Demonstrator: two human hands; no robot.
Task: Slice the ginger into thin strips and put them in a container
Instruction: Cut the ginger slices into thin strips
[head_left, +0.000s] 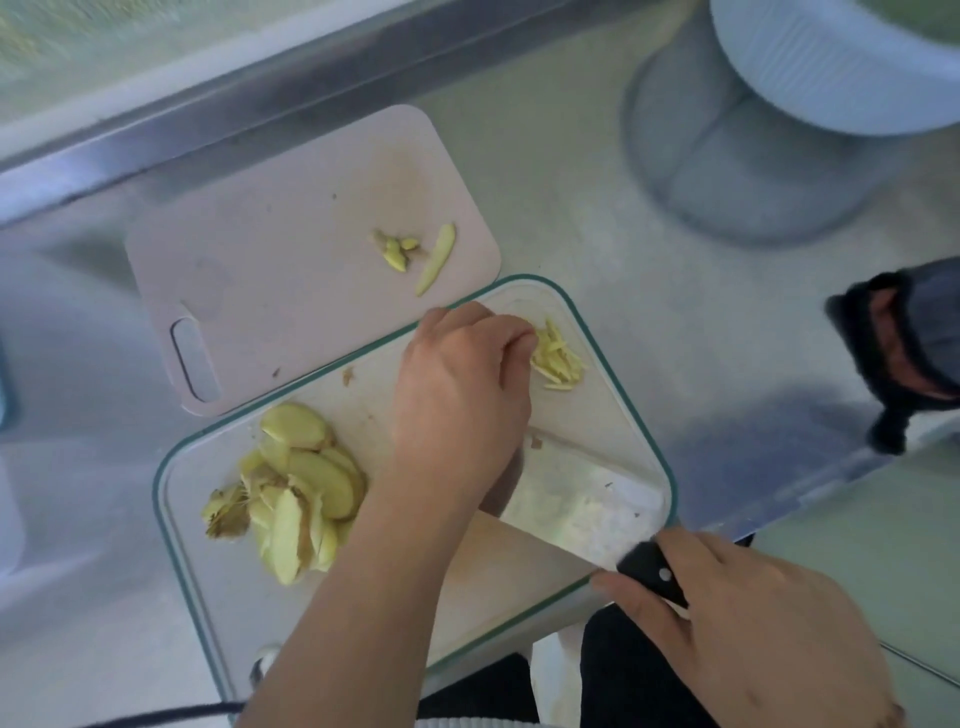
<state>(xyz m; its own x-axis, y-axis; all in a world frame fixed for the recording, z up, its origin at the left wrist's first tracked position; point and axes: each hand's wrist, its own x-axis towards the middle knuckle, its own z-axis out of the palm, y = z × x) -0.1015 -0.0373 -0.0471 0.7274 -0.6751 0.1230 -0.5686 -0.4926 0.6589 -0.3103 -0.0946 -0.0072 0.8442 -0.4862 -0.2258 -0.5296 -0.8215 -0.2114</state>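
The left hand (460, 395) reaches across the middle of a white cutting board (467, 561) with a green rim, palm down, its fingers curled and their tips bunched at a small heap of thin ginger strips (557, 356) near the board's far right corner; whether the fingertips pinch any strips cannot be told. The right hand (748, 623) is at the board's near right corner, fingers wrapped around the black handle of a knife (571, 512). The broad pale blade lies across the board, passing under the left wrist. To the left of the left arm, on the same board, lies a loose pile of flat ginger slices (301, 488), overlapping one another, with some rough brownish scraps at the pile's left edge. Beyond this board, touching or slightly tucked under its far edge, lies a second board (270, 270), pale pink with a handle slot at its near left corner. On it, near its right side, rest a few small ginger bits (397, 250) and one long sliver (437, 259) just beside them. Both boards sit on a shiny metal surface (597, 208). At the far right stands a pale blue ribbed vessel (831, 67), blurred. A dark item (898, 353) lies at the right edge, too unclear to identify.
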